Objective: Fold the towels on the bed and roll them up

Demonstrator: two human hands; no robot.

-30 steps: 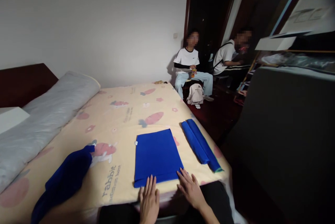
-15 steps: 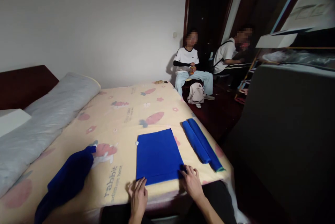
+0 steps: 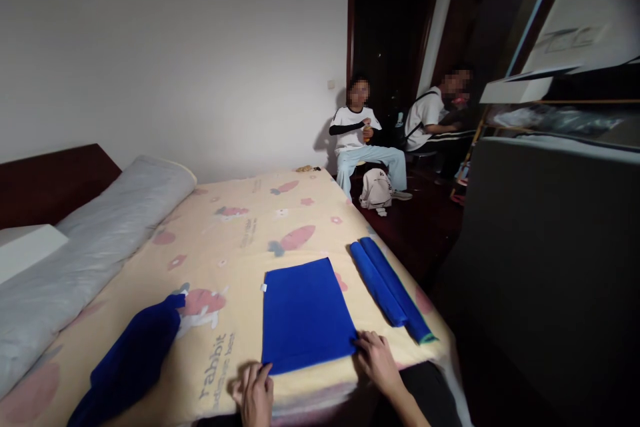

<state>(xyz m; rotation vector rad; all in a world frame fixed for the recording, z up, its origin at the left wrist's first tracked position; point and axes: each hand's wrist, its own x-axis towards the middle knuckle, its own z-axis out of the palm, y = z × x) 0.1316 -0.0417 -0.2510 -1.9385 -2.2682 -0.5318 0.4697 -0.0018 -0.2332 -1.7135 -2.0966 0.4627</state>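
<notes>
A flat blue towel [image 3: 307,317] lies on the bed in front of me, with a small white tag on its left edge. At its near left corner, the fingers of my left hand [image 3: 256,390] are curled and pinch the edge. My right hand [image 3: 376,357] grips the near right corner between thumb and fingers. To the right lie two rolled blue towels [image 3: 383,287], side by side. A crumpled blue towel [image 3: 133,360] rests on the left of the bed.
The bed [image 3: 240,300] has a cream sheet printed with carrots and rabbits. A grey rolled bedding piece [image 3: 110,234] and a white box [image 3: 30,247] are at left. Two people sit beyond the bed, near a white backpack [image 3: 376,188]. A dark panel [image 3: 540,247] stands at right.
The view has tilted up a little, so the scene sits lower. My left hand has slid outward to the towel's corner. My right hand stays at the right corner.
</notes>
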